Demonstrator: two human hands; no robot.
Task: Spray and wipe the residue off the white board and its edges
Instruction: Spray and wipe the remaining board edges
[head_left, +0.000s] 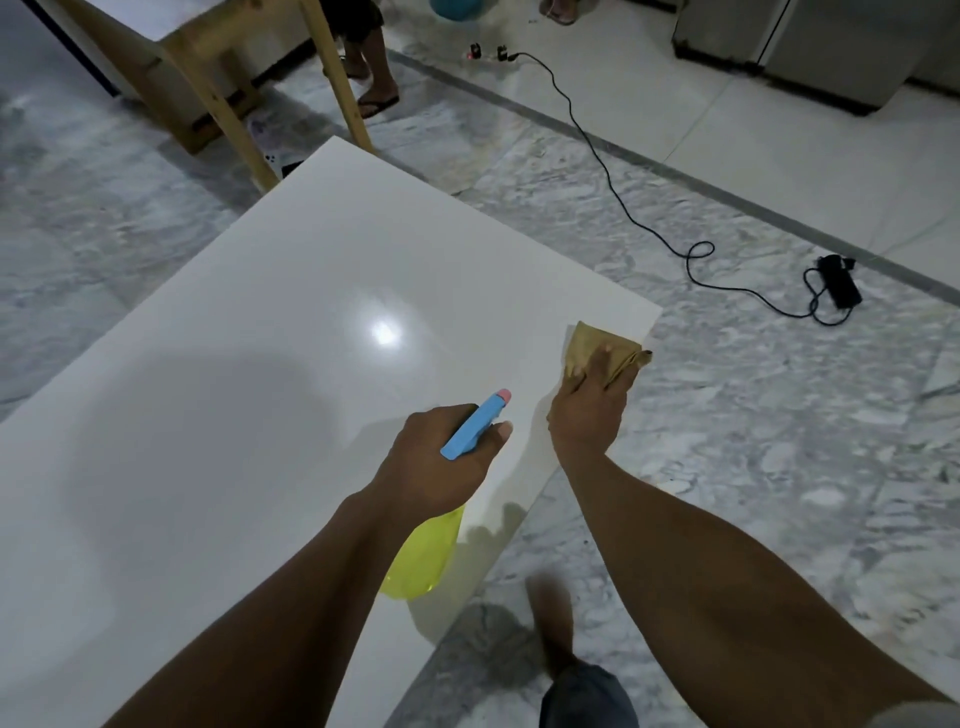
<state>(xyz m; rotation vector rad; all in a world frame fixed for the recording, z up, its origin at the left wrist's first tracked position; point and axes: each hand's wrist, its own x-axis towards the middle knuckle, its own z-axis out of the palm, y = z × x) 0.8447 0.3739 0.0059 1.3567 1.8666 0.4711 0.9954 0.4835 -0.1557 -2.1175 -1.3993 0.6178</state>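
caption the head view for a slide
Right hand presses folded tan cloth onto glossy white board; left hand grips blue-headed yellow spray bottle.

Grey marbled floor (727, 415), paler tiles beyond dark strip. On floor: black cable (613, 182) snaking to black power adapter (839, 283), wooden frame (218, 98) legs top left, grey cabinet (810, 47) top right. White board (260, 338) carries tan cloth (584, 343) near right edge.
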